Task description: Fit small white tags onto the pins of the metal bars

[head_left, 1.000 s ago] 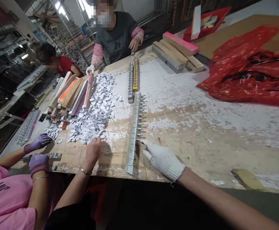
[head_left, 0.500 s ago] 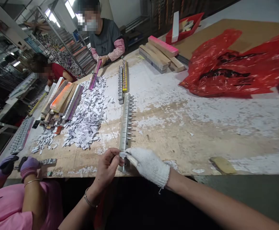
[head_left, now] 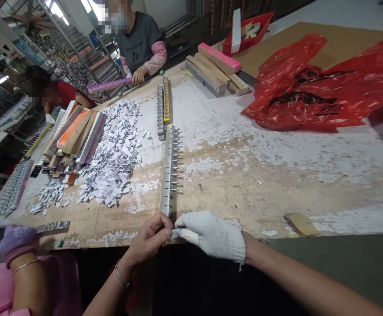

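A long grey slotted bar (head_left: 167,175) lies on the worktable, thin pointed pieces sticking out along its right side. At its near end, my bare left hand (head_left: 152,237) is closed in a pinch, a bracelet on its wrist. My right hand (head_left: 212,232) wears a white knitted glove and is also closed. Between the fingertips of both hands is a small white piece (head_left: 176,233), partly covered by them. The fingers of my left hand hide the bar's nearest end.
Left of the bar spreads a heap of small white pieces (head_left: 112,175) beside stacked wooden bars (head_left: 76,136). Two filled bars (head_left: 163,105) lie beyond. At right are a red plastic bag (head_left: 303,96) and a yellowish block (head_left: 301,224). Co-workers' gloved hand (head_left: 16,239) and sleeve (head_left: 156,57) are nearby.
Both my hands have drawn nearer to me, off the bar's side to its near end, the white piece between them. The co-worker across has lifted and swung a purple bar leftward.
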The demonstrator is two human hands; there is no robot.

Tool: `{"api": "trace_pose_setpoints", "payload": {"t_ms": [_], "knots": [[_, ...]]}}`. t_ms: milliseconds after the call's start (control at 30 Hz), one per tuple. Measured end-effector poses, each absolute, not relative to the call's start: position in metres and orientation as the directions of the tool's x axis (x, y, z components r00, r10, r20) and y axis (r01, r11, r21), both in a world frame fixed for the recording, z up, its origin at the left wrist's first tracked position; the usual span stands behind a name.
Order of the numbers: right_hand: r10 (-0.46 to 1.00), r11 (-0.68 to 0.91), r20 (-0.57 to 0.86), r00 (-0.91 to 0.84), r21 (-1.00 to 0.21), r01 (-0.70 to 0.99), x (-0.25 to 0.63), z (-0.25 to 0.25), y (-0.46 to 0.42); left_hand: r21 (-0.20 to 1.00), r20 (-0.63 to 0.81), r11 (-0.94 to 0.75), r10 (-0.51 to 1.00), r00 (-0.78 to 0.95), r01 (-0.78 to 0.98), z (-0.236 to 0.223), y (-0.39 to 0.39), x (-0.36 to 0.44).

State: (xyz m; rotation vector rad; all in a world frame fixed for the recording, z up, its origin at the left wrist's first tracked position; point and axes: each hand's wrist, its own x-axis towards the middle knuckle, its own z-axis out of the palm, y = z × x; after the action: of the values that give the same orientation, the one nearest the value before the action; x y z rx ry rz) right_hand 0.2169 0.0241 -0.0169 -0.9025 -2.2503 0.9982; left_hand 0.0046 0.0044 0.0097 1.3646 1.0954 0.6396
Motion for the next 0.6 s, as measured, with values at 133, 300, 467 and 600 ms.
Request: {"api": "trace_pose_setpoints", "payload": {"t_ms": [133,300,467,600], "knots": [[0.774,0.493,0.198,-0.601,-0.784,0.377,0.215,-0.015,0.023,0.967,-0.19,0.139,0.952,0.24,0.212,-0.003,-0.001,0.012],[0.807,0.461,0.03,-0.59,-0.656,0.598,0.207,-0.023,0.031,0.72,0.172,-0.261,0.965,0.199,0.643,-0.013,0.0,0.023],[0.845,0.358,-0.213,-0.491,-0.458,0.814,0.198,-0.031,0.06,0.593,0.233,-0.209,0.969,0.083,0.777,-0.031,0.038,0.008],[0.887,0.332,-0.234,-0.398,-0.276,0.902,0.183,-0.043,0.071,0.485,0.259,-0.238,0.958,0.122,0.841,-0.051,0.068,-0.003]]}}
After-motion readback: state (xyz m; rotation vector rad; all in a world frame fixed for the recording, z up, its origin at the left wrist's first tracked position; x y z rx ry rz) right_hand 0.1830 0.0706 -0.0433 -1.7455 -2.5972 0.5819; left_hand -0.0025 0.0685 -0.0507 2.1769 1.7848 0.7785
